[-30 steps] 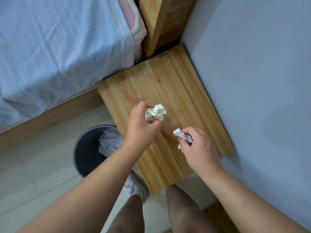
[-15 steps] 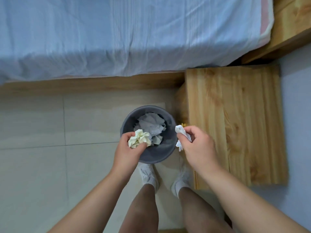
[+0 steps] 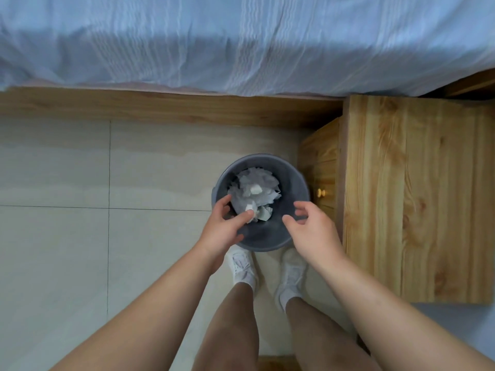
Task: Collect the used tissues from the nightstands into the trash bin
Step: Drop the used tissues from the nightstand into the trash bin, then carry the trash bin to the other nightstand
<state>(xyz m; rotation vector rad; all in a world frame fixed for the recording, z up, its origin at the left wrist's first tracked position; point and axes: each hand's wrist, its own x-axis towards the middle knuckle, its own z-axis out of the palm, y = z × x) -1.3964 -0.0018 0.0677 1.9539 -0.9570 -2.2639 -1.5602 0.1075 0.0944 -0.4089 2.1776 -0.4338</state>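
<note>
This is a home bedroom: a bed (image 3: 241,44) with a rumpled pale blue sheet (image 3: 348,49) on a wooden frame (image 3: 160,105) spans 12 o'clock, a pine nightstand (image 3: 415,196) with a drawer knob (image 3: 320,193) stands at 3 o'clock, and a small grey trash bin (image 3: 267,234) sits mid-view on the tiled floor (image 3: 67,250).

Pale tiled floor (image 3: 67,236) lay left of my fingers (image 3: 239,219), blue-sheeted bed (image 3: 241,44) stood beyond them, wooden nightstand (image 3: 415,196) to their right

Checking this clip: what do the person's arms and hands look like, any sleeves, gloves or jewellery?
The left hand and right hand are bare: no gloves, rings or watch show. The forearms are bare too, with no sleeves in frame.
</note>
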